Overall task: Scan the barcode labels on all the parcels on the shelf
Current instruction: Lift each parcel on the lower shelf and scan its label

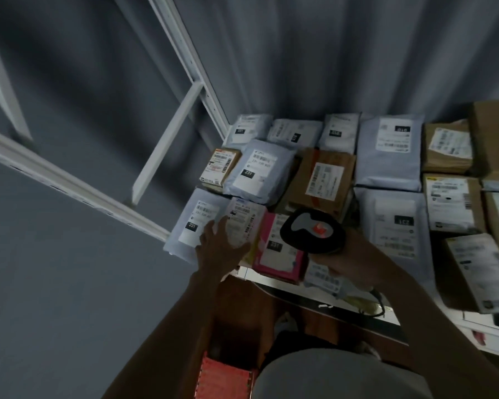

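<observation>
left hand (224,246): fingers straight and spread, pressing flat on a small white parcel (242,223) near the left end of the shelf (271,279), likely to keep its label flat and still.
right hand (349,262): its grip is curled round the handle of the scanner (313,230).
scanner: black head points down at the pink parcel (278,251), just right of the white one, so the light can hit a label.
parcels: they lie label-up in rows on the shelf, easy to read.
far right: brown boxes (447,146), probably still to scan.

Before you, the white metal shelf (274,279) carries grey plastic mailer bags (388,156), brown cardboard boxes (321,180) and a pink carton (277,249).
</observation>
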